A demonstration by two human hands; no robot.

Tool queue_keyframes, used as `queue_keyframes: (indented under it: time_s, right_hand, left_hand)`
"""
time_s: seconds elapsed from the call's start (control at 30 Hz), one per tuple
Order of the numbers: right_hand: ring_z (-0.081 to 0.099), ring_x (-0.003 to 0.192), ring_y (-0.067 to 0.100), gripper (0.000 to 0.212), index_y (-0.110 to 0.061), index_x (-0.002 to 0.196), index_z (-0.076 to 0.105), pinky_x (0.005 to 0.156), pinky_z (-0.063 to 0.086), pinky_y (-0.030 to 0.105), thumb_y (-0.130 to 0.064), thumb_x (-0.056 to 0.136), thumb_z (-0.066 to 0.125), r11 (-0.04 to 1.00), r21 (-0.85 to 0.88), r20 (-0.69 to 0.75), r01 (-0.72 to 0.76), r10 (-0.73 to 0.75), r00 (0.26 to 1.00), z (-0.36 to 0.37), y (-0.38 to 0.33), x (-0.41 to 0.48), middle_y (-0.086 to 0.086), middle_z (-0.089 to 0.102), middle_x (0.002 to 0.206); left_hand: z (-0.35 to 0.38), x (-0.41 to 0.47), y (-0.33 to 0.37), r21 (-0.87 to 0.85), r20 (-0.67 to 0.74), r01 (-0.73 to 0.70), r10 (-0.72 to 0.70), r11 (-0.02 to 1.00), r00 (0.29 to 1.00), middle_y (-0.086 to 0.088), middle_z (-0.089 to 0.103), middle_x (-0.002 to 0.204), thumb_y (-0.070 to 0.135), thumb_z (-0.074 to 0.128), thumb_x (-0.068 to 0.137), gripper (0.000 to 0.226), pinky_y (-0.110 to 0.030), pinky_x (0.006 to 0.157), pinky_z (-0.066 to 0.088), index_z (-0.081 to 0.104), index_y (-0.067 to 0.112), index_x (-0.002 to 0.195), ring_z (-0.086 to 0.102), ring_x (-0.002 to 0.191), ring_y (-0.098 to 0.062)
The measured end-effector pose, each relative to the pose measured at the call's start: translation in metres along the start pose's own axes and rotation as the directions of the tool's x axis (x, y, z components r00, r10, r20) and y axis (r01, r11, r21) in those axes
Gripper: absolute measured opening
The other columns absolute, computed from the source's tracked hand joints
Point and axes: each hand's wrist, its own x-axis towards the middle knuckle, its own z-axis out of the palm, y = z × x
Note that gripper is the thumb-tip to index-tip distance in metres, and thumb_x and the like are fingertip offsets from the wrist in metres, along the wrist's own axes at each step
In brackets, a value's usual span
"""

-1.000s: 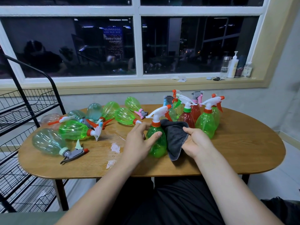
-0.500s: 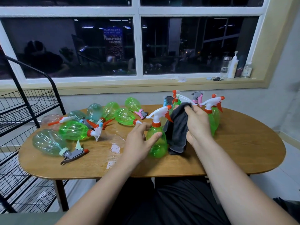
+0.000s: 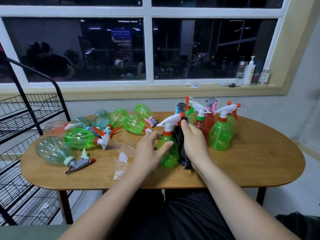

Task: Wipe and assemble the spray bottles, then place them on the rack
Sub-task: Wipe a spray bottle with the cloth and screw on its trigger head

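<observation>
An upright green spray bottle (image 3: 167, 154) with a white trigger head and orange collar stands near the table's front middle. My left hand (image 3: 150, 150) grips its left side, thumb across the front. My right hand (image 3: 194, 143) holds a dark grey cloth (image 3: 181, 147) and presses it against the bottle's right side, fingertips up by the trigger head. Several assembled bottles (image 3: 219, 135), green and red, stand upright just behind my right hand. Several more bottles (image 3: 78, 138) lie on their sides on the table's left half.
A black wire rack (image 3: 26, 116) stands to the left of the oval wooden table (image 3: 251, 163). Small wet patches (image 3: 123, 157) lie on the wood left of my left hand. A clear bottle (image 3: 53, 151) lies near the front left edge. Toiletry bottles (image 3: 249, 71) stand on the window sill.
My right hand lifted the cloth from the table up to the trigger head, then brought it left and down against the bottle's side. My left hand stayed on the bottle.
</observation>
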Motion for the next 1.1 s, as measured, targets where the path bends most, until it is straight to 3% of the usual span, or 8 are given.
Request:
queue_keyframes:
  time_s: [0.2,0.4,0.5,0.57,0.7,0.87,0.97,1.1]
  right_hand:
    - [0.060,0.077,0.017,0.050,-0.010,0.091,0.067,0.074,0.046,0.038,-0.044,0.114,0.039,0.984,-0.160,-0.014,0.084,-0.088,0.996,-0.007,0.013,-0.005,0.005,0.068,0.082]
    - [0.063,0.090,0.033,0.053,-0.006,0.096,0.069,0.086,0.050,0.046,-0.047,0.111,0.040,0.988,-0.019,-0.057,0.153,-0.153,0.987,0.002,-0.007,0.005,0.018,0.071,0.094]
    - [0.065,0.090,0.018,0.043,-0.012,0.102,0.073,0.082,0.047,0.040,-0.039,0.115,0.042,0.984,-0.043,-0.033,0.174,-0.175,0.984,0.000,0.003,-0.005,0.007,0.074,0.093]
    - [0.067,0.099,0.004,0.038,-0.018,0.118,0.075,0.087,0.050,0.032,-0.037,0.115,0.042,0.973,-0.108,-0.007,0.205,-0.207,0.978,-0.003,0.016,-0.013,-0.005,0.077,0.106]
    - [0.060,0.133,0.004,0.042,-0.024,0.147,0.064,0.115,0.046,0.033,-0.041,0.115,0.043,0.975,-0.133,0.015,0.180,-0.179,0.984,-0.011,0.041,-0.011,-0.011,0.069,0.140]
    - [0.068,0.111,0.015,0.038,-0.015,0.115,0.075,0.098,0.050,0.036,-0.042,0.112,0.048,1.000,-0.006,0.061,0.016,-0.016,0.998,-0.006,0.055,-0.021,-0.004,0.077,0.113]
    - [0.047,0.141,-0.005,0.041,-0.027,0.151,0.059,0.119,0.034,0.022,-0.038,0.113,0.048,1.000,-0.020,0.196,0.019,-0.015,0.980,0.005,0.057,-0.029,-0.020,0.058,0.150]
    - [0.035,0.148,-0.011,0.047,-0.027,0.161,0.046,0.122,0.026,0.015,-0.034,0.114,0.047,0.999,0.018,0.220,0.040,-0.043,0.974,0.008,0.044,-0.034,-0.020,0.046,0.161]
  left_hand:
    - [0.000,0.000,0.001,0.005,0.002,-0.002,0.002,1.000,1.000,0.015,0.060,0.104,0.061,0.072,0.091,0.048,-0.013,0.066,0.038,0.067,0.027,0.125,0.051,0.074,-0.002]
    - [0.000,-0.001,-0.002,-0.015,-0.017,-0.001,0.000,1.000,1.000,0.015,0.061,0.102,0.054,0.077,0.090,0.041,-0.011,0.064,0.037,0.068,0.025,0.117,0.049,0.069,-0.006]
    - [0.000,-0.001,-0.002,-0.013,-0.010,-0.007,0.007,1.000,1.000,0.014,0.062,0.102,0.054,0.077,0.090,0.041,-0.011,0.065,0.038,0.069,0.025,0.118,0.049,0.070,-0.005]
    - [0.002,0.000,-0.002,-0.007,-0.011,-0.007,0.007,1.000,1.000,0.014,0.062,0.103,0.055,0.076,0.090,0.043,-0.010,0.065,0.037,0.069,0.024,0.120,0.050,0.070,-0.003]
    - [0.007,-0.002,-0.003,-0.007,-0.025,-0.018,0.017,1.000,1.000,0.013,0.063,0.110,0.057,0.072,0.092,0.048,-0.020,0.078,0.043,0.068,0.024,0.126,0.051,0.085,-0.005]
    - [0.017,-0.013,-0.008,-0.006,-0.054,-0.014,0.014,1.000,0.998,0.014,0.060,0.119,0.071,0.055,0.093,0.066,-0.031,0.095,0.044,0.063,0.027,0.141,0.050,0.103,-0.015]
    - [0.021,-0.018,-0.006,0.010,-0.068,0.014,-0.013,1.000,0.998,0.013,0.057,0.121,0.071,0.051,0.093,0.071,-0.025,0.094,0.036,0.056,0.028,0.150,0.044,0.107,-0.013]
    - [0.022,-0.020,-0.006,0.038,-0.054,0.015,-0.013,0.999,0.998,0.013,0.054,0.121,0.071,0.048,0.094,0.073,-0.020,0.091,0.030,0.052,0.029,0.155,0.042,0.108,-0.014]
